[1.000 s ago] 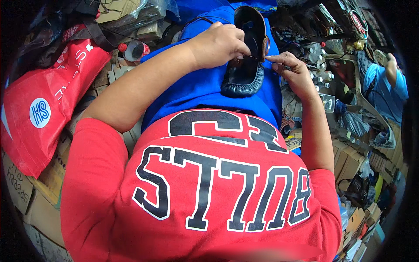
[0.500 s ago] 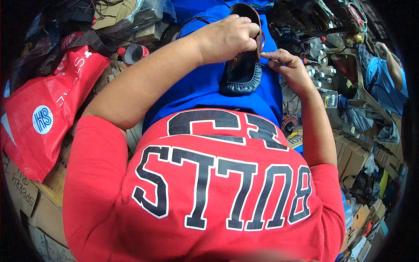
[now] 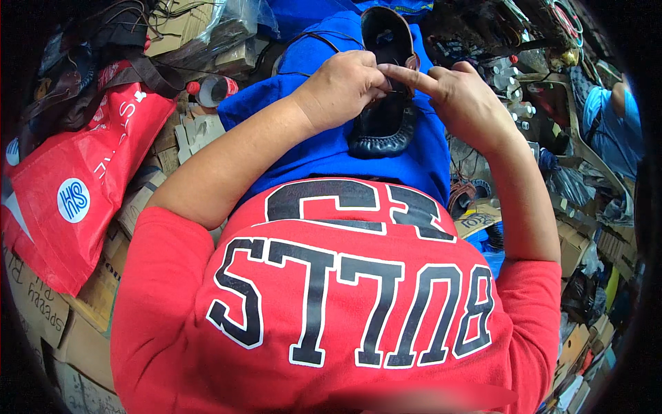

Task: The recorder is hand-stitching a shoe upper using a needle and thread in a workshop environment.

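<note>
A black moccasin-style shoe (image 3: 380, 143) with a gathered toe seam lies lengthwise on the blue cloth (image 3: 296, 155) over my lap, toe toward me. Its brown-lined heel end points away. Over the shoe's middle, my left hand (image 3: 348, 86) is closed in a pinch; whatever its fingertips hold is hidden. From the right comes my right hand (image 3: 465, 100), its index finger stretched out to the left hand's fingertips and the other fingers partly hidden. I see nothing held in it. A thin dark cord (image 3: 324, 39) runs over the blue cloth beyond my left hand.
A red bag (image 3: 76, 186) with dark straps sits at the left above cardboard boxes (image 3: 86, 352). Near it lies a clear bottle with a red cap (image 3: 214, 90). Several small bottles (image 3: 514, 90) and plastic bags (image 3: 572, 185) clutter the right. Someone in blue (image 3: 614, 124) is at far right.
My left hand has come nearer to me along the shoe, baring its heel end. My right hand has turned, its index finger now reaching across the shoe to the left fingertips.
</note>
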The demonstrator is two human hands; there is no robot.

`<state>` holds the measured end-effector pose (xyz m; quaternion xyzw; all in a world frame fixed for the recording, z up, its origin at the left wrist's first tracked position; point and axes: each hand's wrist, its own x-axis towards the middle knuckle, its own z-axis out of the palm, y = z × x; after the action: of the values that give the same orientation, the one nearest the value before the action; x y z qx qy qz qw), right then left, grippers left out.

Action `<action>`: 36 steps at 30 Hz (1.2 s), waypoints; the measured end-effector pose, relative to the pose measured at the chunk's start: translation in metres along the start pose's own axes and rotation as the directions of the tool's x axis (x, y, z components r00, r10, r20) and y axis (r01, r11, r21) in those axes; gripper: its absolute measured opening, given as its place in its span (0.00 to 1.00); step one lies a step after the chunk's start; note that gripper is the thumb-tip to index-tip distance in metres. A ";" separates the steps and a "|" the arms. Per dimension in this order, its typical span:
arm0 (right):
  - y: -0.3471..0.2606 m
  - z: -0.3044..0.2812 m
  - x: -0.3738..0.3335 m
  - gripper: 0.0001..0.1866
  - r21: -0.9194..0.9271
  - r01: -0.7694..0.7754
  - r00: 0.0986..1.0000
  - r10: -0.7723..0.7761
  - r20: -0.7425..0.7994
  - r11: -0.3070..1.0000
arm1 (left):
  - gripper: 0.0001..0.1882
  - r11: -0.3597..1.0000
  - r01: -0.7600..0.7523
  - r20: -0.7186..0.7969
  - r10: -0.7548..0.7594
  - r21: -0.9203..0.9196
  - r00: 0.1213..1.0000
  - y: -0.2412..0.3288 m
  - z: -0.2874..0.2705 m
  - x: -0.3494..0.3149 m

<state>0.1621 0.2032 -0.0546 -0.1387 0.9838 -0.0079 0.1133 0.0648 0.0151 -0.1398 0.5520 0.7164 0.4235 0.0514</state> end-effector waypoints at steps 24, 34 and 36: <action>0.029 0.061 -0.016 0.17 0.769 -0.059 0.961 0.244 -0.129 0.637 | 0.10 0.999 0.001 0.045 -0.003 0.039 0.999 -0.008 -0.004 0.000; 0.026 0.059 -0.014 0.19 0.789 -0.114 0.958 0.277 -0.073 0.604 | 0.11 0.999 0.004 0.070 -0.008 0.052 0.998 -0.007 -0.007 0.002; 0.027 0.060 -0.015 0.20 0.783 -0.120 0.962 0.267 -0.060 0.610 | 0.11 1.000 -0.005 0.063 0.003 0.025 0.998 -0.005 -0.007 0.005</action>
<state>0.1822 0.2341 -0.1114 0.0319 0.9000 -0.4278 0.0773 0.0552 0.0151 -0.1371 0.5671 0.7187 0.3969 0.0660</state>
